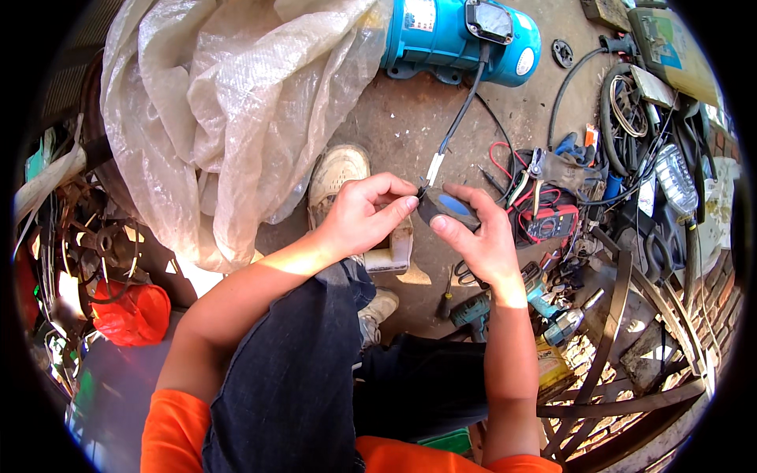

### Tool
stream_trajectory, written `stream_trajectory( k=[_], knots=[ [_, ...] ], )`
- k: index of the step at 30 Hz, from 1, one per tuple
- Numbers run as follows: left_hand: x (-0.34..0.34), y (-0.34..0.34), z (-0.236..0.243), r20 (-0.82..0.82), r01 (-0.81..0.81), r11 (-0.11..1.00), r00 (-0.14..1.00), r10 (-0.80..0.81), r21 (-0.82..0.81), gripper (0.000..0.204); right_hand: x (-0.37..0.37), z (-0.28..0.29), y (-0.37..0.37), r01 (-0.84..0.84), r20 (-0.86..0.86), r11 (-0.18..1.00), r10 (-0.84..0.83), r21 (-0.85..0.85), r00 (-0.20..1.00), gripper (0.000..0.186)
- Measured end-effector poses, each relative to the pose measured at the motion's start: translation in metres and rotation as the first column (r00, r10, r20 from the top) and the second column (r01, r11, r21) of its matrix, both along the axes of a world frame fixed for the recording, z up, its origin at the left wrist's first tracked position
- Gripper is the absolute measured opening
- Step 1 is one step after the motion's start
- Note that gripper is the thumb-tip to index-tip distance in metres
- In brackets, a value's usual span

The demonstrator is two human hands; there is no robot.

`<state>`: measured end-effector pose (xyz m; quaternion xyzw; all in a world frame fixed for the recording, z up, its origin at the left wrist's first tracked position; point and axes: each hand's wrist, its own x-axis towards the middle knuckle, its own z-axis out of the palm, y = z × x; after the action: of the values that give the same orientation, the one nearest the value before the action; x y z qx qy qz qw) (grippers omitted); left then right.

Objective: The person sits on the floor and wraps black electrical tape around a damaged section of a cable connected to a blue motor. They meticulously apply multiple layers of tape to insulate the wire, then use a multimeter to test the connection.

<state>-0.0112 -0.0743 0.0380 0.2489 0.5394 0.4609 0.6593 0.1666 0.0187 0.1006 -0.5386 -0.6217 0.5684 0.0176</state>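
Note:
A black cable (460,117) runs down from a blue electric motor (457,41) towards my hands, with a white section (434,167) near its lower end. My left hand (367,214) pinches the dark cable end between thumb and forefinger, just below that white section. Fingers and thumb of my right hand (487,246) are closed around a roll of black tape (430,210), blue on its inner face. The roll sits right beside the pinched cable end. Whether a strip of tape runs onto the cable is too small to tell.
A translucent plastic sheet (229,118) drapes at the upper left. On the right lie a red multimeter (550,224), work gloves (574,167), power drills (564,325), a coiled black hose (613,118) and bent metal strips (605,339). A red bag (132,314) lies at left.

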Motion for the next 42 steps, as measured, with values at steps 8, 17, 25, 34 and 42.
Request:
stream_trajectory(
  k=[8,17,25,34,42],
  knots=[
    [0.002,0.003,-0.002,0.012,-0.027,0.994,1.000,0.029,-0.105,0.010,-0.005,0.000,0.000,-0.026,0.004,0.999,0.025,0.030,1.000,0.058],
    [0.001,0.002,-0.008,0.224,-0.078,0.984,0.968,0.113,-0.160,0.012,-0.003,0.002,0.001,0.005,-0.054,1.000,-0.006,-0.024,0.999,0.057],
    [0.002,0.000,-0.006,0.172,-0.077,0.993,0.981,0.091,-0.090,0.015,-0.002,0.004,0.001,0.017,-0.091,0.998,-0.023,-0.060,0.996,0.056],
    [-0.002,0.003,-0.011,0.261,-0.124,0.974,0.950,0.172,-0.191,0.012,0.002,0.008,0.006,-0.066,-0.211,0.996,0.053,-0.054,0.976,0.067],
    [-0.003,0.004,-0.011,0.295,-0.123,0.973,0.939,0.179,-0.197,0.013,0.006,0.014,0.011,-0.139,-0.252,0.980,0.099,-0.145,0.963,0.074]
  ],
)
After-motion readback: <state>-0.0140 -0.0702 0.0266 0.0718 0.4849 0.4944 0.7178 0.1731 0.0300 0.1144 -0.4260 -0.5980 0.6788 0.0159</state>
